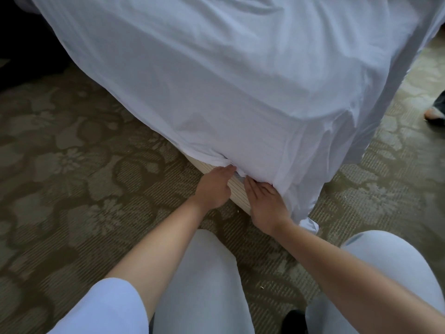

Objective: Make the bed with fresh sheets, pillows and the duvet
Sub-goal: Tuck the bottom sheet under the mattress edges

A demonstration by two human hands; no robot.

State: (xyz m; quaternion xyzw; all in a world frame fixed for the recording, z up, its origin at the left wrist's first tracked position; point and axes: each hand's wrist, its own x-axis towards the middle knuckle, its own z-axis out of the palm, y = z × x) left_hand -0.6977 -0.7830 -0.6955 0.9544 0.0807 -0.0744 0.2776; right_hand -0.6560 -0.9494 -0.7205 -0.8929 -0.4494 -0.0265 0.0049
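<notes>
While the fingers (228,168) of the left hand (213,186) poke into a bunched fold at the bottom edge of the sheet (216,97), pinching or shoving it toward the seam (honestly can't tell which, the tips are buried in cloth), the right hand (266,203) lies flat just beside it, fingers straight and close together, pressing against the striped bed base (238,191) right under the hanging cloth. So this looks like the tuck at the corner of the bed. I'd say the way to do it well is to pull the slack tight first, then slide a flat hand in with the cloth so it goes under smooth, not as a wad. That bunch by the left hand wants flattening. Out past the hands, the corner flap (305,208) hangs loose down to the carpet (72,153) and isn't tucked yet. Plenty of open carpet to the left to shuffle along on your knees (204,273). On the right there's someone's foot (435,112) near the far side, so less room there.
</notes>
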